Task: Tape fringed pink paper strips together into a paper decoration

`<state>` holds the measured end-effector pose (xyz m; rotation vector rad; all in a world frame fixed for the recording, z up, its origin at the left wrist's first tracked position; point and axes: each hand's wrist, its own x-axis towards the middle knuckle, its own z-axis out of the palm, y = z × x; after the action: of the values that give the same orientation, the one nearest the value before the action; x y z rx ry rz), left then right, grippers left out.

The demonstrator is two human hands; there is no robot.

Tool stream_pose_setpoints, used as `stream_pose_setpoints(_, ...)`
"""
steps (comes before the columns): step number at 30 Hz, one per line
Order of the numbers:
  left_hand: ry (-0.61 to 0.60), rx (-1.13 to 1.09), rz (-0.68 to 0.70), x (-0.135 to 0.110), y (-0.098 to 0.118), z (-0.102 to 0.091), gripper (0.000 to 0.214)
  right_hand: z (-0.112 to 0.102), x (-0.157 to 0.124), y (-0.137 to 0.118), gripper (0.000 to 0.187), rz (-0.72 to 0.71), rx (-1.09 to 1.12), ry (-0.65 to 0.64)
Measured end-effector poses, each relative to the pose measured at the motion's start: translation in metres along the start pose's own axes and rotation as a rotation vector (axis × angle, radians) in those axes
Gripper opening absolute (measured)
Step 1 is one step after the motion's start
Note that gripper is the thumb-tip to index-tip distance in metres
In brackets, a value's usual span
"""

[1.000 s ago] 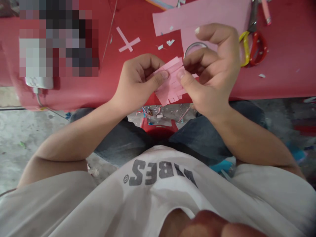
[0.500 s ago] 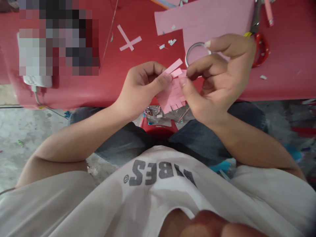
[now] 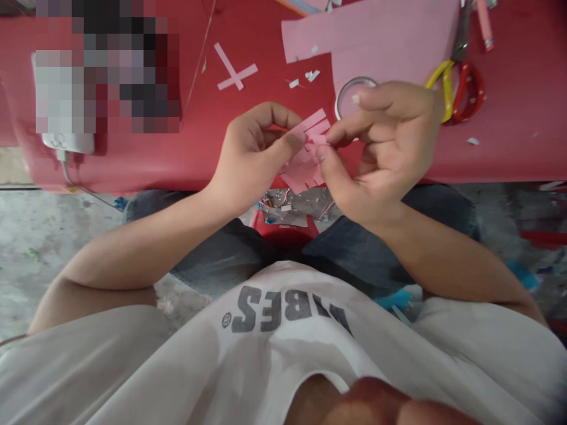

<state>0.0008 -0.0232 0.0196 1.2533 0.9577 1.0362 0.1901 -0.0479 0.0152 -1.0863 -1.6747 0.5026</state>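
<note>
- The left hand [image 3: 252, 159] has its thumb and fingers [image 3: 296, 140] pressed together, pinching the fringed pink paper [image 3: 303, 168] from the left.
- The right hand [image 3: 390, 147] clamps the same paper between its thumb [image 3: 323, 153] and forefinger, while its other fingers curl loosely, apart from the paper.
- The fringed pink paper is held up in the air between the hands, just above the near edge of the red table [image 3: 509, 153], around the middle of that edge.
- Done so far: the paper is cut into narrow strips, and a few strips cross near the top. The fingers hide how they join. Left: several strips hang loose.
- Toward the far edge lies a larger pink paper sheet [image 3: 390, 47], with a ring of clear tape [image 3: 354, 97] at its near side.
- Left of the hands, two pink strips [image 3: 233, 68] lie crossed, near small paper scraps [image 3: 312, 75].
- Yellow-and-red-handled scissors [image 3: 460, 88] lie toward the right, untouched.
- The white T-shirt [image 3: 283, 336] shows dark upside-down lettering, apparently "VIBES", with a registered-trademark sign.
</note>
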Motion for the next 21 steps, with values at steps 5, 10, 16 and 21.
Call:
stream_pose_setpoints(5,-0.035,0.033,0.207,-0.004,0.005,0.003,0.020,0.005,0.001,-0.002,0.048,0.216,0.069,0.037)
stream_pose_setpoints(10,-0.090,0.065,0.325,-0.003,0.001,0.004,0.020,0.005,0.004,-0.002,0.054,0.246,0.141,0.073)
stream_pose_setpoints(16,-0.095,0.198,0.261,-0.006,0.004,-0.003,0.018,-0.006,0.006,-0.003,0.051,0.153,0.116,-0.002)
stream_pose_setpoints(21,-0.084,0.311,0.222,-0.006,0.009,-0.004,0.023,-0.012,0.007,-0.004,0.050,0.078,0.077,-0.051)
